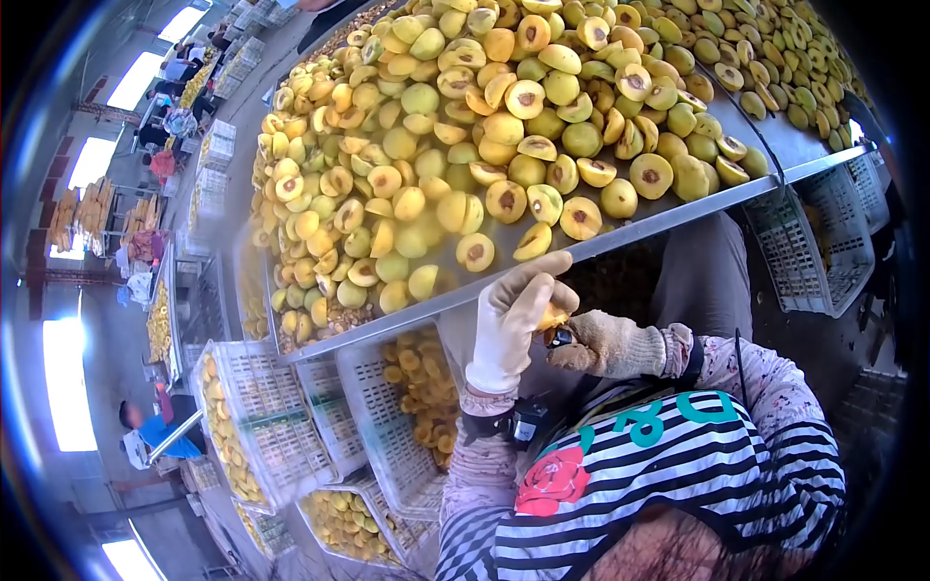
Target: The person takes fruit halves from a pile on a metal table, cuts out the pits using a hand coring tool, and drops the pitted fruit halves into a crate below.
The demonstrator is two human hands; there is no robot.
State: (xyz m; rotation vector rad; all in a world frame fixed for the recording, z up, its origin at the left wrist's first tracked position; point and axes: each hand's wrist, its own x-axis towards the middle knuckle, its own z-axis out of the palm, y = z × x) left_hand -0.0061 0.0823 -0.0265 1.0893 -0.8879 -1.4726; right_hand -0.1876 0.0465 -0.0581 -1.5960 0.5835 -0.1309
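My left hand (513, 315), in a white glove, is closed around a piece of yellow peach (552, 317) just in front of the table's edge. Close against it, my right hand (615, 346) wears a tan knit glove. Its fingers are wrapped round a small tool with a black, shiny end (559, 337), which meets the fruit; the rest of the tool is hidden. Beyond both hands, a big heap of yellow-green peach halves (426, 155) covers the metal table (668, 211), many with brown centres showing.
White plastic crates (291, 450) stand below the table at left, several with peach pieces. Another crate (799, 252) is under its right side. At far left a person in blue (174, 431) sits apart, and more people are at tables further back.
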